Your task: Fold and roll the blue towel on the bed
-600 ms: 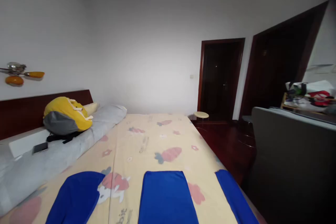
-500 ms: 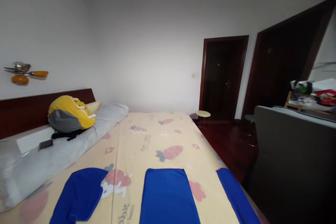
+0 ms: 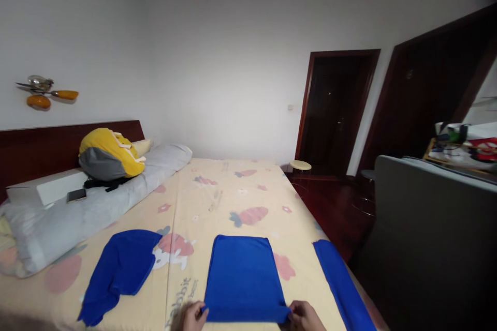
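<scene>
- Wide bed under a cream sheet printed with carrots and rabbits, filling most of the view; dark wooden headboard along the left.
- Against the headboard: a long grey bolster, a yellow and grey backpack resting on it, a phone lying just beside a white box.
- On the white wall above, an orange wall lamp.
- Beyond the foot side, a dark doorway, a small round stool on dark red floor, a grey sofa back at right.
- Compared with half a second back: view tipped lower, more of the sheet's near edge showing, and both hands now in frame at the bottom, absent before; blue pieces lying as before.
- Folded blue cloth: saturated blue, smooth, a neat rectangle with rounded far corners, flat on the sheet at the near middle of the bed.
- Left hand pinching its near left corner, right hand pinching its near right corner, fingers closed on the hem.
- Crumpled blue cloth apart to the left; a long blue strip along the bed's right edge.
</scene>
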Demonstrator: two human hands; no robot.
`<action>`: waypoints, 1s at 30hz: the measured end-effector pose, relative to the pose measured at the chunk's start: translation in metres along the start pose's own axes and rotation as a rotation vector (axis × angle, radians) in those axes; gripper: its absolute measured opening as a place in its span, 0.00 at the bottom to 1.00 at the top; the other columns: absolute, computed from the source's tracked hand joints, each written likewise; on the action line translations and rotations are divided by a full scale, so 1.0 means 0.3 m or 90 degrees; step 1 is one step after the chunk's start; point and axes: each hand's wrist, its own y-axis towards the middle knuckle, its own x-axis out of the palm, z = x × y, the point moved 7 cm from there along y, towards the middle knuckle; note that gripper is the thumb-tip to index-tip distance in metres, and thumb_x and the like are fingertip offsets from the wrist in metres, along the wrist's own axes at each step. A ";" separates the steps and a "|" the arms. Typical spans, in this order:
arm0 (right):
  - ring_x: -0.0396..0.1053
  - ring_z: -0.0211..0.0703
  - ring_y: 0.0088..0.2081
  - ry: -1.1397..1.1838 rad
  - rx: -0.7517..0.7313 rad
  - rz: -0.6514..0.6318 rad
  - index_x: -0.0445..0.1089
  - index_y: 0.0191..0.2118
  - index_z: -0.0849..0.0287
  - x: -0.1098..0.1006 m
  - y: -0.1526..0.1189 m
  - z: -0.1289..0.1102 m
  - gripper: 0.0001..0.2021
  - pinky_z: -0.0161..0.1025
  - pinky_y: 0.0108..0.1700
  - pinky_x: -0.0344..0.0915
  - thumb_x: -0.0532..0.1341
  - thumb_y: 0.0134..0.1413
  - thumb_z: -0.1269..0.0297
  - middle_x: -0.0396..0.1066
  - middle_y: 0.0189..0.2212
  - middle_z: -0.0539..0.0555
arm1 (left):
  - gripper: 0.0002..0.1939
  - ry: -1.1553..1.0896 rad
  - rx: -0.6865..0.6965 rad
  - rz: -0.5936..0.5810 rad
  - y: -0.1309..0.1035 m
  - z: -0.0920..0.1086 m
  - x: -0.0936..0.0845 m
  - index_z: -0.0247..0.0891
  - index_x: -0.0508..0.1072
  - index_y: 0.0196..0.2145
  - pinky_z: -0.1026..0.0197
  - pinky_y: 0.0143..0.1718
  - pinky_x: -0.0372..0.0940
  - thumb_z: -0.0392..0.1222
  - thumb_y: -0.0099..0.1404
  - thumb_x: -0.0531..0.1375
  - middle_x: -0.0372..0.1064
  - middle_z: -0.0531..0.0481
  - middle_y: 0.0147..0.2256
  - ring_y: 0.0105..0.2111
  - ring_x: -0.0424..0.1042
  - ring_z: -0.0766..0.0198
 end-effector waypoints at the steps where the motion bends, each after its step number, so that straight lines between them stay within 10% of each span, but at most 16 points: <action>1: 0.73 0.44 0.26 -0.009 0.011 0.006 0.64 0.21 0.54 0.005 0.007 0.018 0.06 0.38 0.31 0.66 0.52 0.39 0.62 0.73 0.17 0.50 | 0.14 -0.029 -0.012 -0.016 0.021 0.014 -0.014 0.42 0.76 0.26 0.66 0.29 0.66 0.55 0.56 0.61 0.71 0.56 0.20 0.25 0.70 0.65; 11: 0.74 0.43 0.32 -0.193 0.041 0.115 0.66 0.26 0.55 0.050 0.016 0.069 0.07 0.36 0.36 0.64 0.52 0.44 0.71 0.76 0.26 0.52 | 0.16 0.285 0.111 -0.252 0.049 0.092 0.002 0.44 0.71 0.49 0.61 0.48 0.64 0.39 0.66 0.50 0.77 0.49 0.45 0.45 0.74 0.62; 16: 0.75 0.45 0.36 -0.311 0.009 0.163 0.70 0.45 0.55 0.108 -0.020 0.088 0.20 0.38 0.38 0.66 0.50 0.49 0.74 0.78 0.37 0.57 | 0.29 0.399 0.127 -0.212 0.018 0.094 0.011 0.44 0.61 0.61 0.51 0.61 0.58 0.29 0.63 0.47 0.66 0.46 0.59 0.59 0.64 0.58; 24: 0.74 0.48 0.47 -0.684 -0.593 0.289 0.63 0.59 0.53 0.299 -0.057 0.060 0.29 0.42 0.43 0.69 0.54 0.48 0.73 0.75 0.51 0.53 | 0.46 0.390 0.477 -0.376 -0.059 0.091 0.074 0.50 0.46 0.66 0.55 0.64 0.56 0.22 0.52 0.48 0.49 0.55 0.66 0.65 0.52 0.63; 30: 0.73 0.51 0.49 -0.659 -0.536 0.408 0.46 0.67 0.61 0.384 -0.057 0.030 0.39 0.48 0.45 0.69 0.50 0.46 0.79 0.74 0.51 0.57 | 0.47 0.422 0.348 -0.347 -0.046 0.092 0.116 0.35 0.47 0.66 0.40 0.66 0.53 0.27 0.47 0.53 0.44 0.41 0.66 0.66 0.48 0.48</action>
